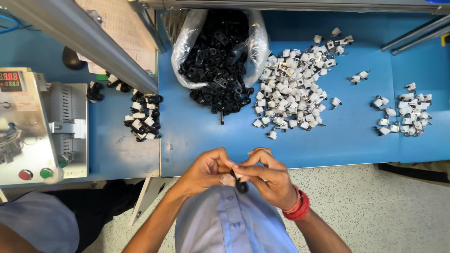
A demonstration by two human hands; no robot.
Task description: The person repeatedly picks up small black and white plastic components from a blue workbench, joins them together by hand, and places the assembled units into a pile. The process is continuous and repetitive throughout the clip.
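Both hands meet just off the near edge of the blue surface, over the person's pale blue buttoned shirt. The left hand and the right hand have their fingertips pressed together around one small part: a matte black plastic piece with a pale, whitish bit showing at its top, the black end poking down below the fingers; its exact shape is mostly hidden by the grip. Each hand's grip is pinched closed on that same part, thumbs and forefingers curled in tight. A band of red bangles rings the right wrist. Straight beyond the grip, farther out on the surface, a crinkled clear plastic bag lies open and spills a heap of black clips, small, angular and dull, tangled together. Beyond the grip and off toward the right hand's side spreads a loose pile of white clips, blocky little bodies with glinting metal pins. Well apart on that side sits a smaller cluster of white pieces, with a few strays between the two heaps. Toward the left hand's side, beyond a slanting grey metal rail, is a small bunch of joined black-and-white pieces. Farther that way stands a boxy grey metal machine with a red button and a green one. Below the surface edge shows speckled pale flooring.
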